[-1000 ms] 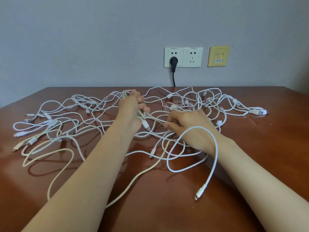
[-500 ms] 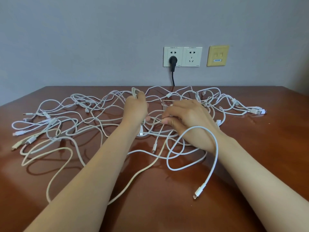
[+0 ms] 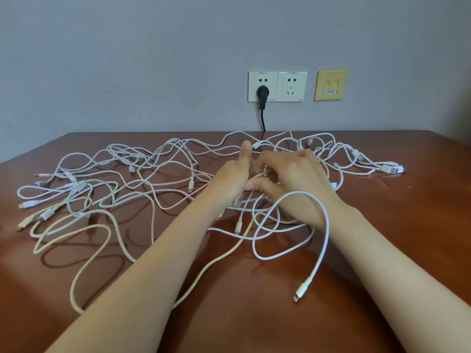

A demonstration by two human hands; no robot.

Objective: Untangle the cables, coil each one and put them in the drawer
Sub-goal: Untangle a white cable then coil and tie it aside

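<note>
With the cables [image 3: 190, 186] tangled across the worktop [image 3: 407, 225], my right grip [image 3: 298, 179] pinching centre strands and my left grip [image 3: 234, 179] unreadable with its fingers hidden, a hard pull could tighten knots, because a loop [image 3: 325, 225] drapes over my right wrist.

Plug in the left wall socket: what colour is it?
Black. The plug shows best in the head view, against its white socket plate.
</note>
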